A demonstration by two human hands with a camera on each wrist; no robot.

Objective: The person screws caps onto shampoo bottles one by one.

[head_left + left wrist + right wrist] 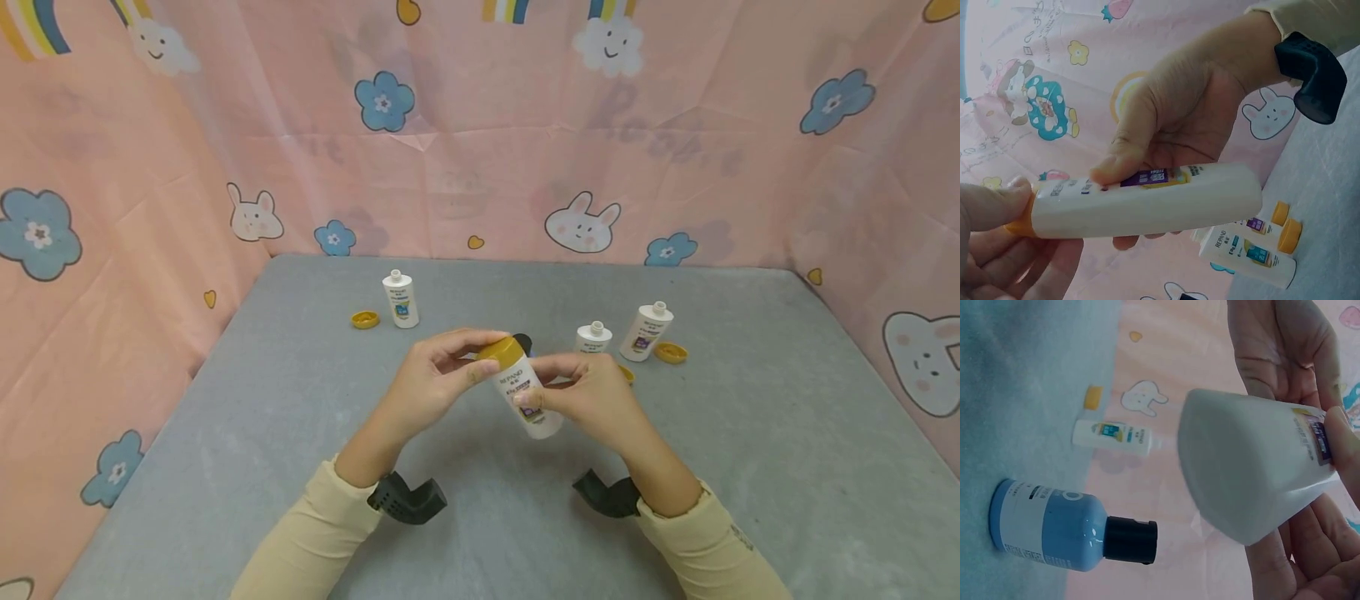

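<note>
A white shampoo-type bottle point(523, 398) with a golden-yellow cap point(504, 353) is held tilted above the table, its cap end up and to the left. My left hand point(442, 367) pinches that cap between thumb and fingers. Lower on the body, my right hand point(596, 393) grips the bottle, thumb over the label. In the left wrist view the cap point(1021, 215) sits on the bottle's end. Behind the hands stands a blue bottle point(1072, 525) with a black top point(1130, 540); the head view shows little of it.
Uncapped white bottles stand on the grey table point(262, 417): one point(401, 302) at back left, two at right, nearer point(593, 337) and farther point(647, 332). Yellow caps lie beside them, at left point(365, 319), at right point(671, 353), and one point(627, 375) partly hidden by my right hand.
</note>
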